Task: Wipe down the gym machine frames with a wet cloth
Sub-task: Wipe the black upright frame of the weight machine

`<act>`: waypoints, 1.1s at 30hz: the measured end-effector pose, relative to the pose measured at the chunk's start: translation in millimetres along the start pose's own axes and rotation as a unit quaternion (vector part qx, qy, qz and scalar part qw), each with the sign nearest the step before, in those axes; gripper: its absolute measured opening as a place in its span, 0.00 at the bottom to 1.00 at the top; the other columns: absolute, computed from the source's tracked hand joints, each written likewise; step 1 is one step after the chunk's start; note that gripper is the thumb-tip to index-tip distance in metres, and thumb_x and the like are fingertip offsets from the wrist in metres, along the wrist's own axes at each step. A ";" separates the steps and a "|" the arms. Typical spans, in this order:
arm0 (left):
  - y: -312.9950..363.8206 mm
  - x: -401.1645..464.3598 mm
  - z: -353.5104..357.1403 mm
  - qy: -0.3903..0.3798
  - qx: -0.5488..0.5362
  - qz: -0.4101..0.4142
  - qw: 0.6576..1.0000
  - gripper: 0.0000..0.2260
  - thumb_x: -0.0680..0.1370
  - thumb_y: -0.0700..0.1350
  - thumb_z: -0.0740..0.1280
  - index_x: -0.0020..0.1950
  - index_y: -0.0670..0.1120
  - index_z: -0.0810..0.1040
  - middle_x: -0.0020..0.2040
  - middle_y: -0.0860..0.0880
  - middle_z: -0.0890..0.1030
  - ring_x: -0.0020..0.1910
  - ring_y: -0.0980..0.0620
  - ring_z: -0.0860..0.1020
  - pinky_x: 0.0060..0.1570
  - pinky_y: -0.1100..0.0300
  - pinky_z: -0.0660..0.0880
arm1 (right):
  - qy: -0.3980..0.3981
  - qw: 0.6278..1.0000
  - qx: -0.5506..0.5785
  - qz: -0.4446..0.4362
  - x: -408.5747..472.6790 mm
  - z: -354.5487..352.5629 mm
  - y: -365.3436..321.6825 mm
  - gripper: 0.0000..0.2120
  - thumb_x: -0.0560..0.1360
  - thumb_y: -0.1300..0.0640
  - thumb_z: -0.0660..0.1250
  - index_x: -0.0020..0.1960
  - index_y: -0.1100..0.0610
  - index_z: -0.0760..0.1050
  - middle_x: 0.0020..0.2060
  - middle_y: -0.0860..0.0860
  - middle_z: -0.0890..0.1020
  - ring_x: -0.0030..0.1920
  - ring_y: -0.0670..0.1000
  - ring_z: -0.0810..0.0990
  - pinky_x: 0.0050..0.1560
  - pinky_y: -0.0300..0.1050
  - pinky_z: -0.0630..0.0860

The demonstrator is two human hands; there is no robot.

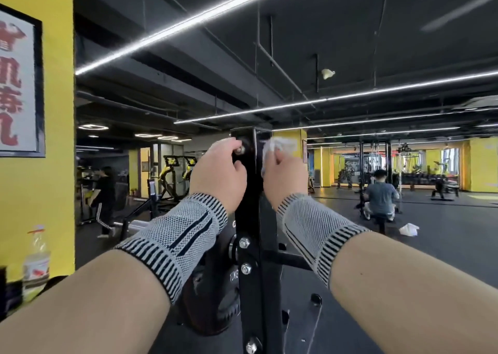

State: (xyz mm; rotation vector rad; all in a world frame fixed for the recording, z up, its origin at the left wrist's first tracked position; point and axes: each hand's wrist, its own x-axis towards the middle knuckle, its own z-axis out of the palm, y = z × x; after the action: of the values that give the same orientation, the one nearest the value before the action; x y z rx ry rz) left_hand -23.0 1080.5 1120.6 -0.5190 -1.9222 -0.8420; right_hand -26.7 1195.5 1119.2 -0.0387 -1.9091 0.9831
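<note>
My left hand (218,171) curls around the top of a black upright post (252,219) of the gym machine, steadying it. My right hand (286,176) pinches a white wet cloth (279,146) against the post's upper right side. I judge only the top is being wiped; the bolted length below remains.

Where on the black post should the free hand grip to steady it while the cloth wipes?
Near the top, from the left, where the left hand already wraps the post. The post is narrow, square and upright, so fingers close round it, leaving the right face open for the right hand and cloth.
</note>
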 end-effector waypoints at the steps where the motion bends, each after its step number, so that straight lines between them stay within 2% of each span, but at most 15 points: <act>1: -0.1 0.3 -0.4 -0.002 0.005 0.004 1.000 0.18 0.79 0.41 0.62 0.68 0.49 0.73 0.66 0.53 0.75 0.62 0.54 0.75 0.62 0.61 0.69 | -0.015 0.999 -0.051 -0.008 -5.9 0.3 6.1 0.14 0.83 0.53 0.52 0.41 0.53 0.69 0.32 0.50 0.73 0.30 0.47 0.71 0.31 0.38 0.65; 4: -1.7 0.8 1.6 0.004 0.033 0.019 0.999 0.17 0.79 0.43 0.63 0.68 0.49 0.72 0.66 0.54 0.74 0.61 0.55 0.75 0.57 0.64 0.68 | -0.006 0.987 -0.061 -0.146 -18.1 -6.4 1.8 0.13 0.82 0.57 0.52 0.41 0.55 0.68 0.38 0.49 0.73 0.33 0.45 0.70 0.32 0.35 0.63; 6: -1.5 1.0 3.7 0.014 0.045 0.027 0.999 0.17 0.78 0.46 0.65 0.67 0.49 0.72 0.66 0.54 0.73 0.58 0.57 0.75 0.52 0.66 0.66 | 0.000 0.981 -0.033 -0.189 -0.5 -12.3 -8.3 0.12 0.82 0.58 0.53 0.49 0.59 0.75 0.47 0.51 0.78 0.37 0.45 0.72 0.36 0.33 0.67; 7: -0.9 1.0 4.4 0.016 0.041 0.027 0.999 0.16 0.78 0.47 0.66 0.66 0.49 0.72 0.65 0.54 0.73 0.55 0.58 0.73 0.51 0.66 0.66 | 0.001 0.986 -0.022 -0.166 13.9 -12.4 -9.4 0.14 0.82 0.58 0.53 0.54 0.61 0.76 0.49 0.53 0.80 0.39 0.49 0.74 0.39 0.37 0.72; 9: -0.5 0.5 5.1 0.017 0.034 0.026 0.999 0.17 0.77 0.49 0.67 0.65 0.48 0.72 0.64 0.54 0.72 0.52 0.61 0.70 0.50 0.65 0.65 | -0.010 0.997 -0.006 -0.076 33.9 -11.1 -3.3 0.14 0.81 0.58 0.54 0.54 0.62 0.77 0.43 0.55 0.80 0.40 0.56 0.77 0.42 0.48 0.77; 12: -2.7 -0.4 5.3 0.012 0.050 0.036 0.998 0.19 0.77 0.51 0.68 0.66 0.49 0.71 0.65 0.55 0.72 0.54 0.59 0.74 0.49 0.64 0.68 | -0.025 0.997 -0.070 -0.036 13.9 -1.5 17.3 0.14 0.82 0.56 0.52 0.44 0.58 0.74 0.41 0.52 0.76 0.41 0.51 0.75 0.43 0.45 0.74; 15: -5.9 -0.9 7.1 0.016 0.060 0.042 0.997 0.20 0.77 0.51 0.68 0.67 0.50 0.70 0.66 0.56 0.72 0.57 0.56 0.76 0.52 0.63 0.70 | -0.005 0.993 -0.018 -0.116 -18.9 -0.1 24.6 0.14 0.81 0.57 0.56 0.37 0.56 0.71 0.37 0.46 0.71 0.40 0.47 0.71 0.38 0.38 0.66; 18: -7.3 -0.8 7.7 0.015 0.062 0.045 0.997 0.20 0.77 0.51 0.68 0.68 0.50 0.70 0.67 0.56 0.72 0.59 0.57 0.75 0.54 0.64 0.69 | 0.030 0.989 0.020 -0.141 9.3 -7.6 14.6 0.09 0.79 0.55 0.60 0.53 0.53 0.78 0.44 0.45 0.78 0.45 0.49 0.77 0.45 0.42 0.75; 21: -7.6 -1.8 6.9 0.012 0.057 0.050 0.997 0.20 0.77 0.51 0.68 0.68 0.49 0.70 0.68 0.55 0.71 0.60 0.57 0.75 0.54 0.65 0.68 | 0.005 0.996 0.091 -0.022 42.5 -9.6 13.8 0.10 0.79 0.54 0.61 0.59 0.52 0.72 0.41 0.44 0.77 0.37 0.46 0.77 0.38 0.40 0.76; 23: -7.7 -1.5 6.8 0.012 0.057 0.047 0.997 0.21 0.77 0.51 0.67 0.68 0.50 0.69 0.69 0.56 0.70 0.60 0.57 0.75 0.55 0.64 0.69 | -0.030 0.996 0.070 0.036 41.1 -5.9 25.8 0.12 0.80 0.54 0.59 0.63 0.53 0.69 0.44 0.48 0.78 0.37 0.48 0.77 0.40 0.43 0.78; 25: -8.1 -1.1 7.8 0.012 0.053 0.045 0.998 0.21 0.77 0.52 0.67 0.69 0.50 0.69 0.70 0.56 0.70 0.59 0.57 0.76 0.55 0.62 0.71 | -0.072 0.997 -0.003 0.025 24.8 -2.8 36.0 0.11 0.82 0.55 0.55 0.60 0.56 0.72 0.46 0.50 0.77 0.41 0.50 0.79 0.45 0.47 0.79; 27: -9.2 -1.7 9.2 0.014 0.049 0.044 0.998 0.21 0.78 0.51 0.67 0.69 0.51 0.68 0.70 0.56 0.69 0.59 0.56 0.76 0.55 0.59 0.74 | -0.061 0.997 0.007 -0.054 12.3 -2.3 32.3 0.12 0.82 0.55 0.54 0.45 0.56 0.74 0.41 0.52 0.77 0.36 0.49 0.75 0.37 0.42 0.75; 29: -9.4 -2.3 10.6 0.016 0.048 0.043 0.998 0.20 0.78 0.50 0.67 0.69 0.51 0.68 0.70 0.56 0.69 0.60 0.55 0.76 0.57 0.58 0.74 | -0.020 0.987 0.040 -0.153 11.4 -7.5 14.1 0.15 0.81 0.55 0.55 0.36 0.50 0.66 0.40 0.53 0.73 0.35 0.47 0.70 0.35 0.38 0.67; 31: -9.2 -2.5 11.0 0.016 0.046 0.039 0.998 0.20 0.77 0.49 0.67 0.69 0.51 0.69 0.70 0.55 0.69 0.60 0.55 0.76 0.57 0.59 0.73 | -0.007 0.981 0.045 -0.187 23.7 -6.8 2.3 0.11 0.81 0.54 0.54 0.40 0.47 0.65 0.43 0.52 0.71 0.36 0.46 0.69 0.37 0.37 0.66; 33: -8.1 -3.3 10.9 0.014 0.041 0.029 0.999 0.20 0.77 0.51 0.67 0.68 0.51 0.69 0.69 0.55 0.70 0.57 0.55 0.77 0.52 0.59 0.73 | -0.009 0.991 0.051 -0.121 34.1 1.3 11.6 0.11 0.82 0.54 0.54 0.42 0.47 0.69 0.43 0.54 0.73 0.33 0.46 0.68 0.34 0.35 0.65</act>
State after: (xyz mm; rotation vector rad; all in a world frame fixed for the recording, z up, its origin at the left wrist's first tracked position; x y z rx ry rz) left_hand -33.2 1083.0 1111.4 -0.5079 -1.8984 -0.7264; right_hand -50.4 1216.5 1136.4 0.2565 -1.8272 0.9153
